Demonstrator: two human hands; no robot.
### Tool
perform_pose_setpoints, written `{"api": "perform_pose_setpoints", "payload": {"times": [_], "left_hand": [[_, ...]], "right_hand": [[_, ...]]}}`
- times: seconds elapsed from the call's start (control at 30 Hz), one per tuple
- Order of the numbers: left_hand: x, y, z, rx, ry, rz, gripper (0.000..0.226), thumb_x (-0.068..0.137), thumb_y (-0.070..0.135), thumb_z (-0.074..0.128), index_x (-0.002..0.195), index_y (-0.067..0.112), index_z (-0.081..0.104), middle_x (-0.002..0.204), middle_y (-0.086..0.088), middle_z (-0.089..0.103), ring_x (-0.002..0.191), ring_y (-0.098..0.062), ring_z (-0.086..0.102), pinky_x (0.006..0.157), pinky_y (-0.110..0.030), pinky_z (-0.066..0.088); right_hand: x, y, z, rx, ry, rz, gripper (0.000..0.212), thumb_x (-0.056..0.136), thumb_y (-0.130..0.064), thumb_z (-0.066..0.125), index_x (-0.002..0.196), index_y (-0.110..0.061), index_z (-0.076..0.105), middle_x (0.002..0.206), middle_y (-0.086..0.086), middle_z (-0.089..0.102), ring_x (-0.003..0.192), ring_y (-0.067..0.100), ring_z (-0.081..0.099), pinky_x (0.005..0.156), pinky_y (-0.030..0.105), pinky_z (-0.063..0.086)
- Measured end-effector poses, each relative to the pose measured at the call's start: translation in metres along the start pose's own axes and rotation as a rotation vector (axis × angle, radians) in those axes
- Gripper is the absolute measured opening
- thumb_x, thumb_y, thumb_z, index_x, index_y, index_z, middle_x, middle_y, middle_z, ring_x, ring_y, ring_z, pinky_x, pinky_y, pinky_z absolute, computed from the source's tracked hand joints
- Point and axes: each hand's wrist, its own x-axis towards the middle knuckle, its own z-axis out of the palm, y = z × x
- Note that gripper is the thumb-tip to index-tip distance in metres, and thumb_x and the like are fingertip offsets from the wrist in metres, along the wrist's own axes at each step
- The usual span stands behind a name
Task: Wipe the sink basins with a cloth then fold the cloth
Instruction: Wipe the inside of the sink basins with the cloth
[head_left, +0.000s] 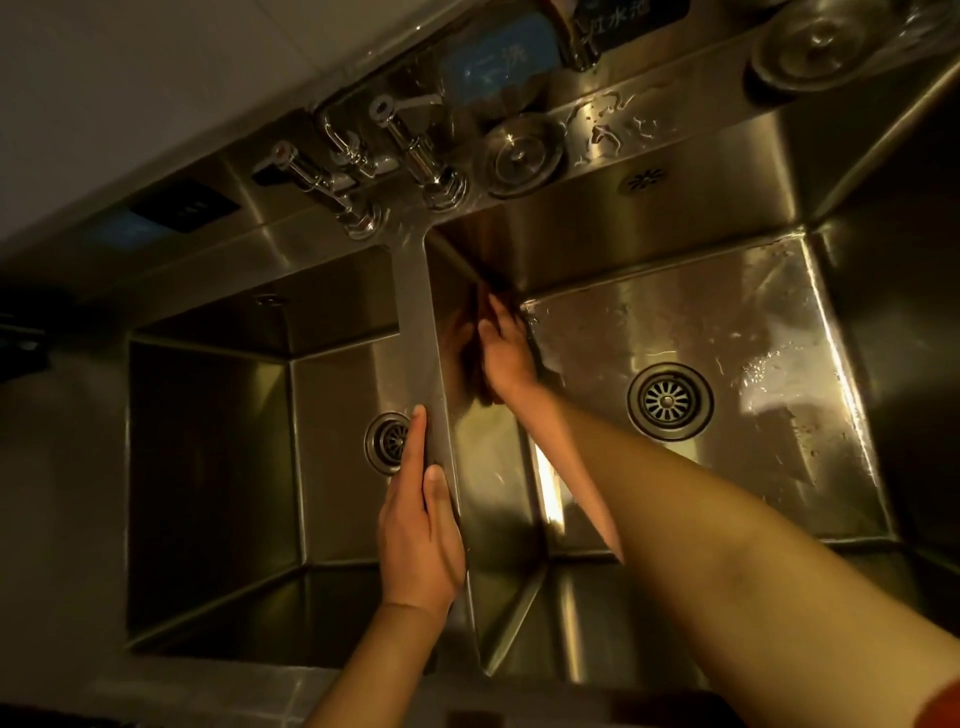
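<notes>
Dim amber light, steel glare, warped edges

Camera: one wide camera, worn on the person's head.
Facing: forward and down into a steel double sink (415, 312).
Nearness: close; both bare arms reach in from the bottom edge.
Beyond the fingers: taps (363, 171) and wall sit at the top.
Tilt: the sink looks slanted.
Shared part: none, only one view.

Dim amber light, pale wall (156, 78) behind chrome taps (363, 161), grey counter edge (208, 691) in front.
</notes>
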Motion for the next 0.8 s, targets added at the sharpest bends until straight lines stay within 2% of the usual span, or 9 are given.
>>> {"api": "perform_pose_setpoints", "payload": {"times": [0.1,0.2,0.3,0.37,0.43,0.53,0.57,0.7,0.8], "left_hand": [[-0.001,0.001,0.0,-0.002,-0.004,0.011,0.052,0.103,0.066,0.022,0.155,0.064,0.018,0.151,0.048,0.031,0.135,0.015,0.038,0.111,-0.027,0.035],[-0.001,0.001,0.001,0.011,0.006,0.032,0.052,0.104,0.064,0.021,0.156,0.063,0.017,0.15,0.051,0.027,0.13,0.026,0.032,0.107,-0.021,0.032],[-0.002,0.002,0.002,0.019,0.013,0.059,0.051,0.106,0.057,0.023,0.157,0.061,0.017,0.151,0.051,0.022,0.136,0.028,0.024,0.109,-0.016,0.027],[-0.002,0.005,0.001,0.027,0.026,0.069,0.051,0.106,0.058,0.022,0.157,0.06,0.017,0.152,0.049,0.022,0.14,0.02,0.026,0.112,-0.02,0.028],[-0.003,0.006,0.001,0.046,0.03,0.076,0.052,0.106,0.057,0.022,0.158,0.058,0.017,0.157,0.039,0.025,0.145,0.006,0.028,0.114,-0.027,0.03],[-0.003,0.008,0.001,0.141,0.04,0.111,0.055,0.107,0.047,0.022,0.162,0.044,0.021,0.169,0.014,0.024,0.153,-0.009,0.025,0.117,-0.032,0.026],[-0.003,0.009,0.001,0.201,0.045,0.124,0.056,0.108,0.044,0.022,0.164,0.039,0.021,0.171,0.01,0.021,0.155,-0.012,0.023,0.117,-0.033,0.026],[0.001,0.012,0.001,0.429,0.028,0.219,0.057,0.11,0.031,0.025,0.166,0.022,0.018,0.174,0.006,0.007,0.16,-0.01,0.007,0.128,-0.04,0.017],[0.002,0.011,0.002,0.42,-0.042,0.205,0.059,0.112,0.026,0.033,0.166,0.024,0.01,0.174,0.012,-0.003,0.158,-0.001,-0.007,0.131,-0.039,0.01]], "right_hand": [[-0.009,0.032,-0.007,-0.048,-0.03,0.121,0.049,0.108,-0.028,0.04,0.157,-0.033,0.036,0.162,0.006,0.032,0.146,0.03,0.035,0.123,0.045,0.027],[-0.04,0.056,-0.006,-0.166,-0.02,0.137,0.049,0.109,-0.033,0.037,0.158,-0.035,0.033,0.166,0.002,0.023,0.151,0.027,0.027,0.125,0.044,0.022],[-0.071,0.066,-0.004,-0.229,-0.018,0.152,0.05,0.109,-0.033,0.034,0.159,-0.035,0.03,0.167,0.002,0.02,0.152,0.025,0.023,0.125,0.043,0.02],[-0.089,0.068,-0.005,-0.226,-0.029,0.188,0.05,0.109,-0.033,0.034,0.159,-0.036,0.03,0.166,0.002,0.021,0.151,0.026,0.026,0.124,0.042,0.022],[-0.105,0.066,-0.008,-0.209,-0.059,0.218,0.05,0.109,-0.031,0.036,0.158,-0.036,0.031,0.164,0.004,0.025,0.147,0.029,0.032,0.121,0.037,0.024],[-0.129,0.061,-0.014,-0.106,-0.101,0.248,0.051,0.106,-0.03,0.045,0.156,-0.037,0.037,0.161,0.003,0.032,0.144,0.027,0.04,0.121,0.033,0.028],[-0.136,0.059,-0.016,-0.051,-0.114,0.259,0.05,0.106,-0.028,0.048,0.154,-0.038,0.039,0.159,0.002,0.037,0.142,0.025,0.043,0.121,0.035,0.031],[-0.162,0.046,-0.029,0.182,-0.206,0.309,0.049,0.105,-0.022,0.053,0.149,-0.04,0.046,0.148,-0.002,0.052,0.131,0.02,0.053,0.116,0.039,0.041],[-0.17,0.038,-0.042,0.286,-0.255,0.279,0.049,0.103,-0.016,0.055,0.148,-0.034,0.048,0.145,0.001,0.055,0.131,0.024,0.054,0.116,0.047,0.042]]}}
